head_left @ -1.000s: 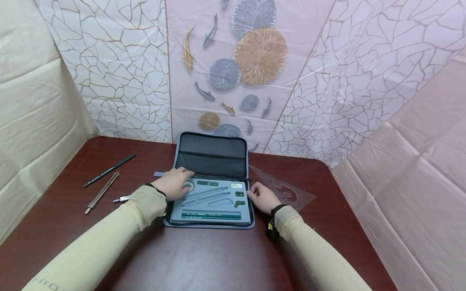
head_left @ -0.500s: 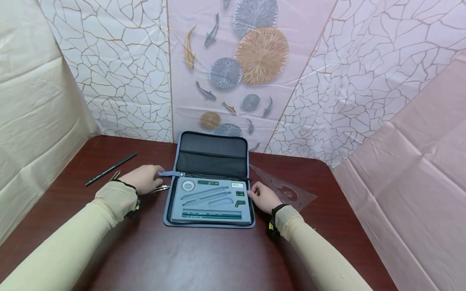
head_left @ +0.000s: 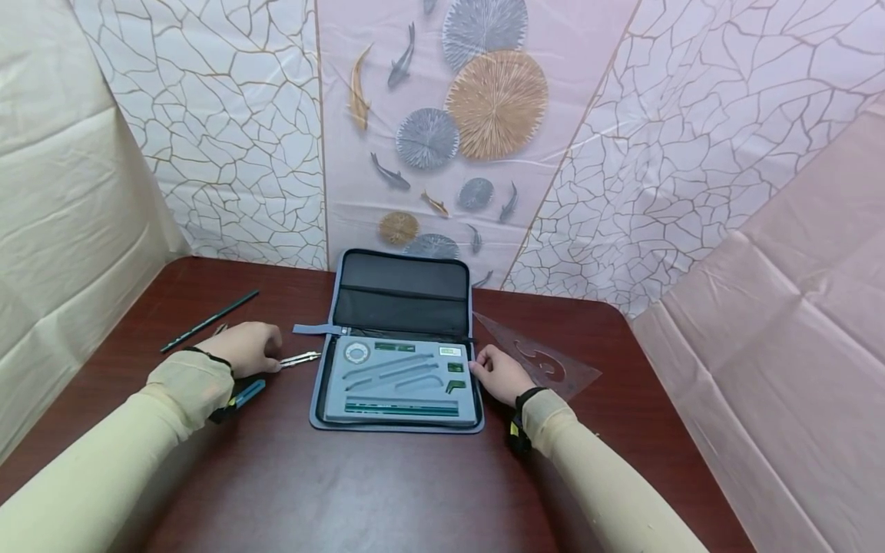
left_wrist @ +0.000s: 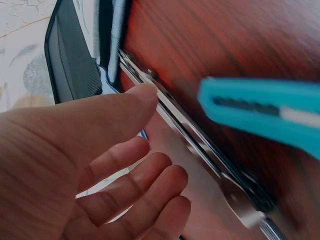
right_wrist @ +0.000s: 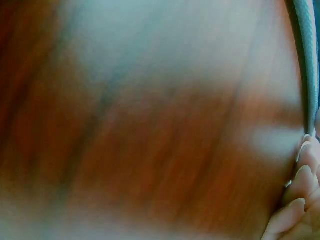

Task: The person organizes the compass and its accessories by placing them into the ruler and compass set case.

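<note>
Leftmost, a slim dark-green pencil [head_left: 210,321] slants across the reddish-brown wooden table [head_left: 408,495]. Just beside it, a small brownish tip shows past the left hand [head_left: 250,349]; the rest is hidden. Left hand: cream sleeve, black wristband, thumb extended, fingers loosely bent, clear gap between them, nothing gripped. Thumb tip overlaps a silver metal drawing compass [left_wrist: 187,132] in the wrist view; cannot tell whether they touch. Compass lies on the table, one end close by the case. Near the wristband, a teal slotted piece [head_left: 250,392], blurred up close.

Centre: open grey-blue zip case [head_left: 396,430], dark lid raised toward the patterned cloth backdrop [head_left: 242,138], blue-grey strap [head_left: 313,329] jutting left. Grey moulded insert [head_left: 394,392] carries a round whitish disc [head_left: 356,352], dark-green pencils [head_left: 401,408] in the front slot, small green pieces at the right side, and shaped recesses between.

Right: the right hand [head_left: 503,375], fingers curled, pinches the case's right rim between thumb and fingers. Beyond it, partly covered by that hand, a transparent plastic template [head_left: 577,374] with curved cut-outs lies flat.
</note>
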A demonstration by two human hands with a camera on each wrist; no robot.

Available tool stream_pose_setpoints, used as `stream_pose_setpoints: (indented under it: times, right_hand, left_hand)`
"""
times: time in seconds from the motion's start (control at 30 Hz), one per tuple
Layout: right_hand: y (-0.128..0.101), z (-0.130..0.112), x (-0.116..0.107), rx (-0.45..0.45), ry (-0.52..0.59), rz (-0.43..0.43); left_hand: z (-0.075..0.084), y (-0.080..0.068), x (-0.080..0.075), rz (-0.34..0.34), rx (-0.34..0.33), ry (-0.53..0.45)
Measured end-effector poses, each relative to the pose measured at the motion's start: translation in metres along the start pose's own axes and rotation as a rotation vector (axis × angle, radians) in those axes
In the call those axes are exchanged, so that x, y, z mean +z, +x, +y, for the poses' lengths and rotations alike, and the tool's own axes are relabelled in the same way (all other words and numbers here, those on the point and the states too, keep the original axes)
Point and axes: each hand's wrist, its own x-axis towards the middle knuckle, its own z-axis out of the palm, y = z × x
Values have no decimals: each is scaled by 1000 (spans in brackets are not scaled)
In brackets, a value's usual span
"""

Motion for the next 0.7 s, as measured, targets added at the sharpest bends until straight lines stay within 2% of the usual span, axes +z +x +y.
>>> stream_pose_setpoints:
  times: [0.33, 0.7]
  right_hand:
    - [1, 1, 0, -3, 1, -8]
    - [0, 1, -1, -10, -1, -5]
  left_hand:
    - [-16, -9, 2, -16, 7, 32]
    - [-19, -8, 5, 2, 4, 42]
